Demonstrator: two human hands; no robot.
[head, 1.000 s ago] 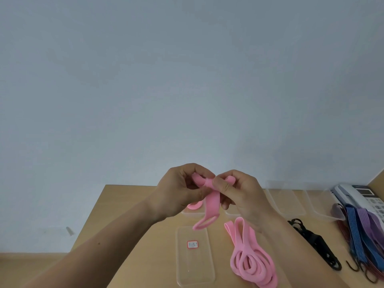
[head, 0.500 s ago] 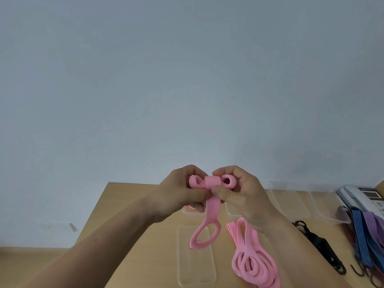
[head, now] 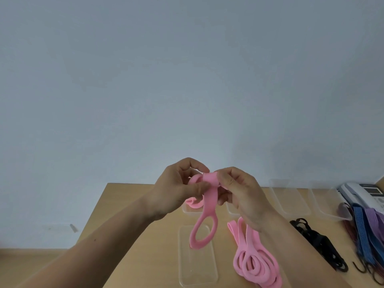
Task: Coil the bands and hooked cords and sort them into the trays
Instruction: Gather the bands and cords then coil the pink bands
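The left grip point(head: 176, 192) and right grip point(head: 243, 194) pinch the band point(head: 209, 204) over the table point(head: 120, 196); its tail, hanging toward 6 o'clock, needs tight winding.

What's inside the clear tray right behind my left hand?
A pink coiled band shows in the tray. The left hand and the held pink band cover the rest, so any others cannot be seen.

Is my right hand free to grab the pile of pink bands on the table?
Probably not yet: the right hand and left hand both grip the half-coiled flat pink band. The pile of pink bands lies uncovered just beneath.
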